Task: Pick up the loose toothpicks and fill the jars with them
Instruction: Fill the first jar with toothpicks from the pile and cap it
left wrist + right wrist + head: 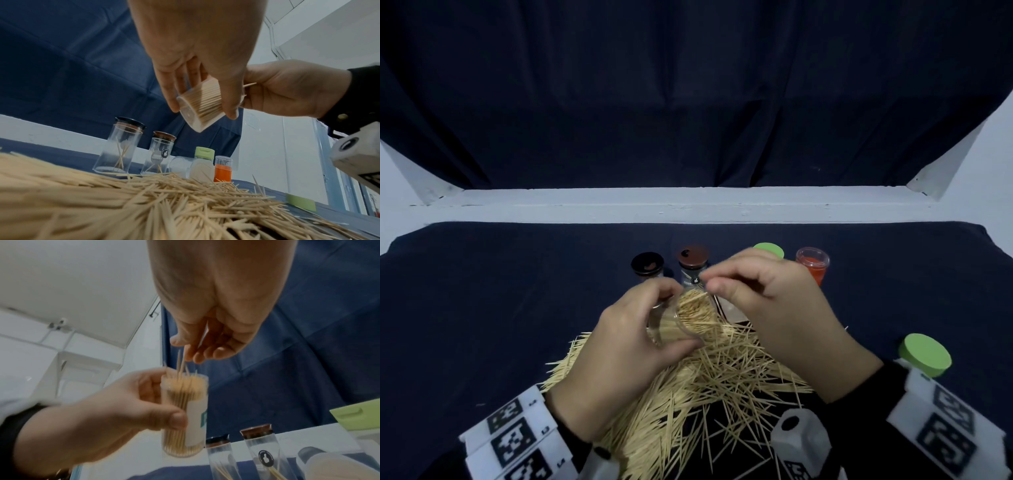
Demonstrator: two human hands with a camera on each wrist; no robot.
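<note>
My left hand [640,329] grips a clear plastic jar [688,318] packed with toothpicks, held tilted above the table; the jar [200,105] shows from below in the left wrist view and the jar [185,415] with a white label in the right wrist view. My right hand [750,294] hovers just over the jar's mouth and pinches a toothpick [202,339] whose tip points into it. A big heap of loose toothpicks [705,394] lies on the dark cloth under both hands.
Behind the hands stand a black-lidded glass jar [647,265], a brown-lidded one [692,257], a green-capped jar [768,249] and a clear-capped orange jar [813,265]. A loose green lid [924,354] lies at the right. A white ledge [688,205] borders the table's far edge.
</note>
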